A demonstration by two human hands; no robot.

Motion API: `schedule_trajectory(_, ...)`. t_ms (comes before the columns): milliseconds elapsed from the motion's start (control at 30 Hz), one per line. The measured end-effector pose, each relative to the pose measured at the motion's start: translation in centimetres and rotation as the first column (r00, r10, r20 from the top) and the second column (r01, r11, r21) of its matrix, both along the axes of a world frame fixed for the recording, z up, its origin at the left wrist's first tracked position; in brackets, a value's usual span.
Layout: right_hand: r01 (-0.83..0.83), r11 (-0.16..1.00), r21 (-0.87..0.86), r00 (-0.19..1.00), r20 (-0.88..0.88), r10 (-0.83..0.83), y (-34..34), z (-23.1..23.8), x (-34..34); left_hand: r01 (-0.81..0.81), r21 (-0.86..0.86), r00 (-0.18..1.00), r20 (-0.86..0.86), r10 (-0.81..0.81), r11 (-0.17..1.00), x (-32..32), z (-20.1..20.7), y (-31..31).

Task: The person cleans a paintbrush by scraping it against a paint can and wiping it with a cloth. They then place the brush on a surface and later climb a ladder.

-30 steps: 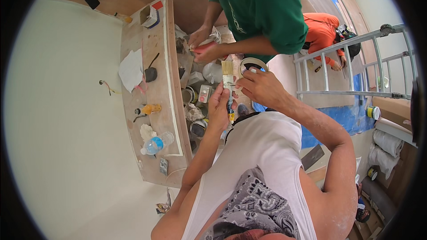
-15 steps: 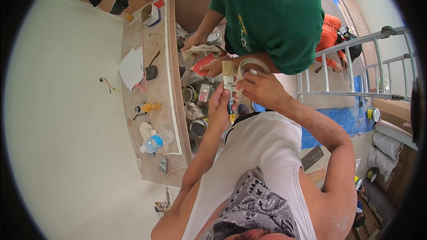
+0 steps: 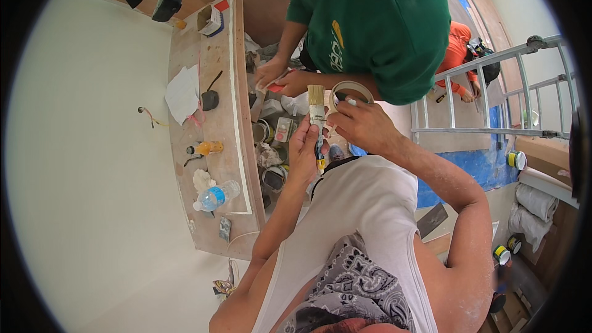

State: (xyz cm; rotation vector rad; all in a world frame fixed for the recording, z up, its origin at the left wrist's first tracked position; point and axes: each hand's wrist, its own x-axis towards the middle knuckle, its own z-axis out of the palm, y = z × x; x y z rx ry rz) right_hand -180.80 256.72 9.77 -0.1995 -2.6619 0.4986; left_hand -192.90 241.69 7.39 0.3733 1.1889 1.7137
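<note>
My left hand (image 3: 302, 149) is closed around the handle of a flat paintbrush (image 3: 316, 111), held upright with its pale bristles pointing away from me. Close beside it, my right hand (image 3: 361, 122) grips a roll of masking tape (image 3: 351, 84), its fingers partly through the ring. The right fingertips come near the brush's ferrule; whether they touch it I cannot tell. Across from me, a co-worker in a green shirt (image 3: 376, 31) holds a red flat piece (image 3: 275, 88) in both hands, with a pale cloth at it.
On the left, a wooden counter (image 3: 216, 129) bears a water bottle (image 3: 217, 196), an orange bottle (image 3: 209, 148) and a white sheet (image 3: 183, 95). Paint cans (image 3: 274, 177) crowd the floor beside it. A metal ladder (image 3: 487, 92) stands right, near another person in orange (image 3: 455, 49).
The co-worker's hands have come together over the red piece, and the cloth is bunched up more. My own hands, the brush and the tape have hardly moved.
</note>
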Motion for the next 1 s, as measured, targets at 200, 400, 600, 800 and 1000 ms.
schedule_trajectory(200, -0.013, 1.000, 0.011, 1.000, 0.025, 0.012, -0.3, 0.5, 0.0, 0.017, -0.001, 1.000, 0.017, -0.017, 1.000, -0.1, -0.4, -0.3)
schedule_trajectory(400, -0.079, 0.997, 0.021, 0.994, 0.075, 0.077, -0.7, 2.1, 0.2, 0.038, -0.008, 0.995, -0.090, -0.039, 0.999, 0.3, -0.5, -0.4)
schedule_trajectory(600, -0.072, 0.997, -0.007, 0.995, 0.068, 0.073, -1.1, 2.1, 0.6, -0.001, -0.020, 0.994, -0.108, -0.002, 1.000, 1.1, -0.5, 0.2)
schedule_trajectory(800, -0.056, 0.997, -0.060, 0.997, 0.041, 0.058, -1.3, 2.3, 0.7, -0.056, 0.053, 0.998, -0.005, 0.056, 0.997, 1.1, -1.1, 0.1)
schedule_trajectory(1000, -0.032, 0.998, -0.057, 0.999, -0.026, 0.030, -1.2, 2.3, 0.8, -0.061, 0.085, 0.996, -0.063, 0.066, 0.995, 0.9, -0.9, 0.4)
